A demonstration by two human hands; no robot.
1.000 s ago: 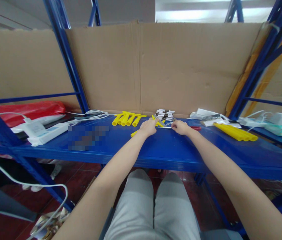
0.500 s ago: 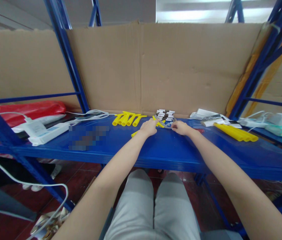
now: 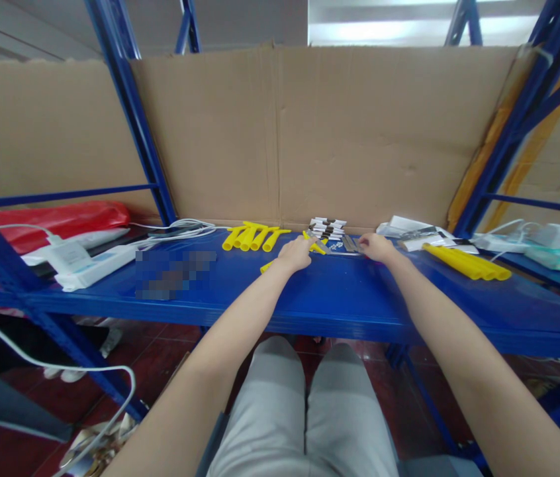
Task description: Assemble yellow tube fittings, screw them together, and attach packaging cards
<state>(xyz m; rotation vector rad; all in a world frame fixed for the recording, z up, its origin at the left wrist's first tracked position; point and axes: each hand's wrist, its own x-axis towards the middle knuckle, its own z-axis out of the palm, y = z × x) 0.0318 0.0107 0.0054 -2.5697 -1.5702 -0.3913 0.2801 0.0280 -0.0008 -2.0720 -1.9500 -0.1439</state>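
Observation:
My left hand is closed around a yellow T-shaped scraper handle, whose yellow head and a thin grey metal strip show just past my fingers. The handle's tube end sticks out on the near side of the hand. Over to the right, my right hand has its fingers drawn together beside flat grey metal plates; what is between the fingertips is too small to tell. Small white bits lie between the hands. Behind them is a stack of white packets with dark bands.
Several yellow T-shaped handles lie left on the blue shelf. Yellow tubes and plastic-wrapped packets are at the right. A white power strip with cables stands far left; a cardboard sheet closes the back.
My right hand has moved to the right, away from the left hand, uncovering the grey metal plates. The left hand has stayed in place with the yellow handle.

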